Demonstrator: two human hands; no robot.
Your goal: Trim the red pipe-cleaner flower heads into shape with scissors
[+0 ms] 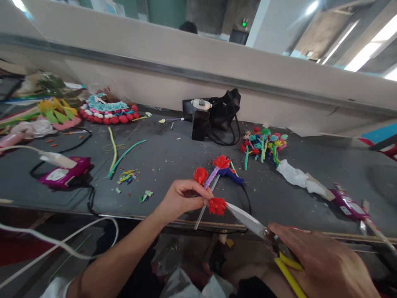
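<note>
My left hand [182,196] pinches a small craft piece made of red flowers [221,161] and a purple fuzzy stem [212,177]. One red flower [217,206] hangs just below my fingertips, and another red flower [200,175] sits above them. My right hand [319,256] grips scissors [251,221] with yellow handles. Their blade tips reach the right edge of the lower flower; whether they touch it I cannot tell. Behind the stem lies a blue glue gun [231,175], partly covered by the flowers, with a clear glue stick poking out toward the table edge.
Colourful pipe-cleaner flowers [263,145] lie at the right, by a purple power strip [349,205]. Another purple power strip [65,171] is at left with white cables. Scraps [128,176], a phone [200,125] and a black bag [225,109] are on the dark table.
</note>
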